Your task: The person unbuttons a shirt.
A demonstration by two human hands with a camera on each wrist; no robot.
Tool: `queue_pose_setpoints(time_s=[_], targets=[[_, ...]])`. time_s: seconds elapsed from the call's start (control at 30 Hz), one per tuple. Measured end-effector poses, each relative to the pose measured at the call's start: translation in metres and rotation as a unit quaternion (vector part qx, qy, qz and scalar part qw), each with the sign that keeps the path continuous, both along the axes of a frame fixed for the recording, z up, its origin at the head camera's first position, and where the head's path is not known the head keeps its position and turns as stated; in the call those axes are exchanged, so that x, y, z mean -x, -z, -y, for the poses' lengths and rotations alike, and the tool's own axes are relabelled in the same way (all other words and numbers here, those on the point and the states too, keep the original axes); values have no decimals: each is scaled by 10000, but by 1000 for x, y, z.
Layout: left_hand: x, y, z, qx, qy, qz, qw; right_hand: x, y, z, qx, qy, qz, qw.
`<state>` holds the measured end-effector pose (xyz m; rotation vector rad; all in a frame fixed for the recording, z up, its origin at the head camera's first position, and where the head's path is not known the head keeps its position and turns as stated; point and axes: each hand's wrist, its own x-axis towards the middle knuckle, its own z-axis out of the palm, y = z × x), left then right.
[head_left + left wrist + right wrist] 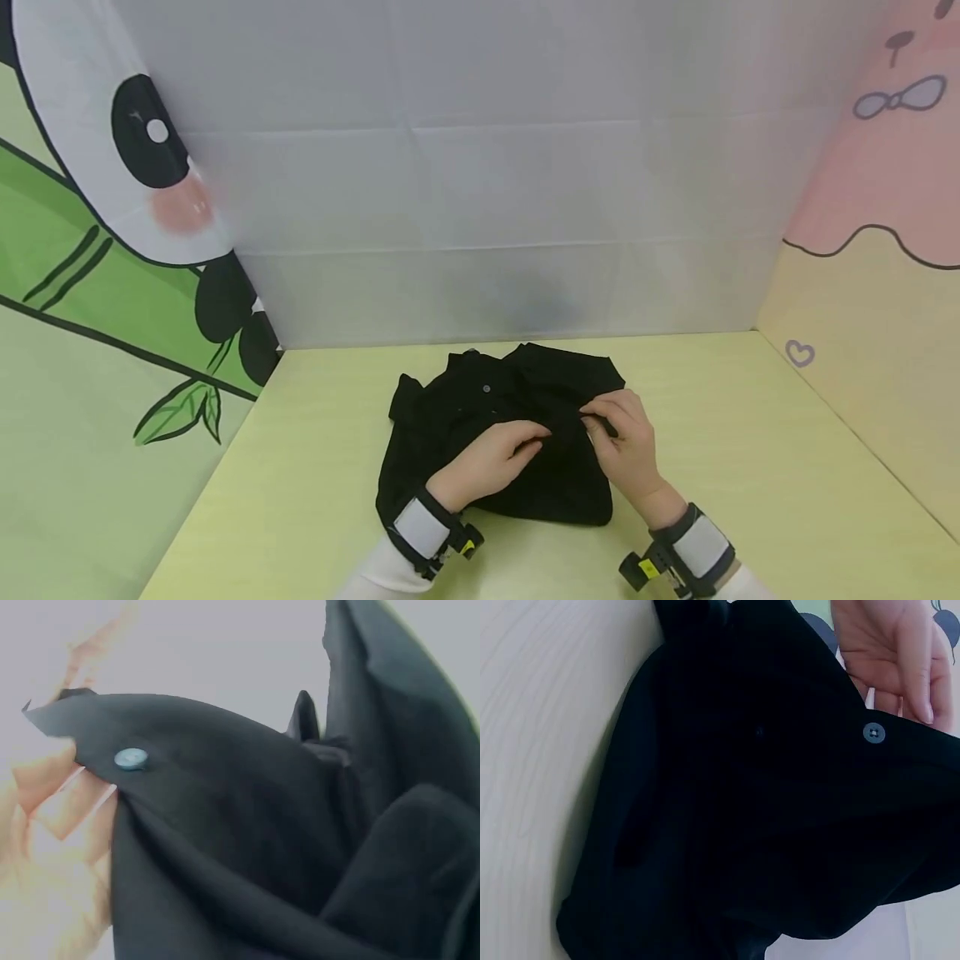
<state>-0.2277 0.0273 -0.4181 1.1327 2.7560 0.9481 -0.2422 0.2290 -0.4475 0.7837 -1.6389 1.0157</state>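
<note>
A black button-up shirt (457,442) lies bunched on the table in front of me. My left hand (487,462) comes in over its lower left part and pinches the cloth. Close by, a round button (131,759) shows beside the left fingers in the left wrist view. My right hand (624,442) grips the shirt's edge at its right side between thumb and fingers. The left hand (892,652) shows in the right wrist view, behind the lifted edge near a button (874,733). Another button (487,388) sits higher on the shirt.
The pale yellow table (300,467) runs back to a white sheet wall (480,183). A panda picture (150,133) covers the left side wall, and a pink cartoon figure (885,150) the right one. Each wrist wears a strapped camera (468,542).
</note>
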Motion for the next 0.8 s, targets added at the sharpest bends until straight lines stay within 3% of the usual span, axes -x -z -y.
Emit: queue_pose_setpoints(time_s=[0.23,0.47,0.57,0.7,0.8], targets=[[-2,11,2,139,229,-28,9996,-1,3,0,21,6,-10,10000],[-1,18,7,166,122,62,9998,0,4,1,51,0,-1,10000],[-1,20,7,191,71,-133,9997,0,3,2,61,-20,-34,10000],[-1,22,5,238,-60,-705,9972,0,2,2,37,-34,12,10000],[-1,23,3,226,-176,-1029,9943,1,1,1,-25,125,299,9995]])
